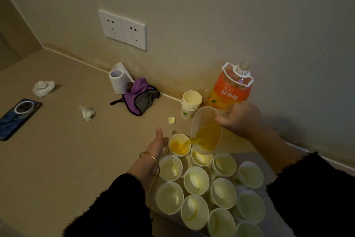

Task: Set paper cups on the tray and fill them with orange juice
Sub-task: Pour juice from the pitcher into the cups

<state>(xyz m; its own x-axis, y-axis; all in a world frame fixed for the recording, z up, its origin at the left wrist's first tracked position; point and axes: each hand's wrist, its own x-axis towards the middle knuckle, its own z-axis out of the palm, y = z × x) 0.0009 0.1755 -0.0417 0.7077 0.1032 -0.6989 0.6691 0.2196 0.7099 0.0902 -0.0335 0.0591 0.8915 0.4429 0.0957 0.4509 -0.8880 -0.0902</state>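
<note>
- Head view: right hand (240,119) grips a clear jug (206,131), tilted, pouring orange juice (189,143) into the far-left paper cup (178,145) on the tray (251,157).
- Left hand (159,142) sits against that cup's side, thumb raised; its fingers are hidden, so its grip cannot be told.
- Empty cups (196,180) crowd the tray.
- Uncapped juice bottle (230,90) and spare cup stack (191,104) stand on the table (67,150) by the wall.

juice bottle label (229,92): bright orange, white lettering | jug (201,119): clear | juice (208,137): orange-yellow | paper cups (196,180): off-white, lil green leaf print | cloth (141,96): purple + grey | bangle (151,160): gold | sleeves (119,204): fuzzy black | phone (17,117): dark blue
</note>
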